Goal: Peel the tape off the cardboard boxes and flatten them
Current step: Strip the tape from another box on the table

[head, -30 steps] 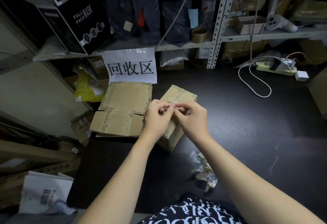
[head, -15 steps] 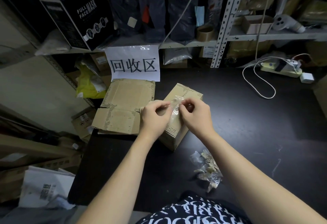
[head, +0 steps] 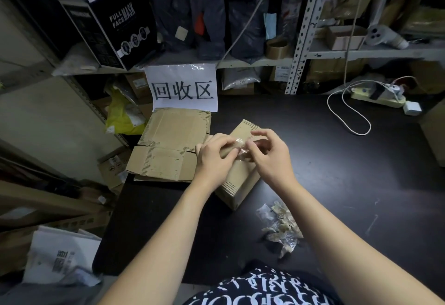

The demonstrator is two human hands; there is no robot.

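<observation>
**A:** Head view. Where's the box, and what are your hands on?

**B:** Cardboard box sits mid-frame on the black table, not yet flattened. Its left side is against the flattened cardboard. Your left hand and right hand are both over its top. Fingers are curled in narrow, and each hand pinches the clear tape strip lifted off the seam.

**A:** Risks?

**B:** My read: the strip is crumpled between your fingertips. It may stick to itself or to your fingers and snap short, leaving a stub on the seam. Pull too steep and it can rip the paper face. Nothing pins the box down, so a hard pull likely lifts it or skids it into the flattened cardboard.

**A:** Room to move?

**B:** There's open table right of the box, up to the white cable and power strip in the upper right. Stay off that loop. The tape scrap pile lies lower right, near the box but apart from it, so don't drag your right forearm through it. On the left, the flattened cardboard lies right at the table edge, and a shove could send it over. Behind it hangs the paper sign, so there's no room that way.
</observation>
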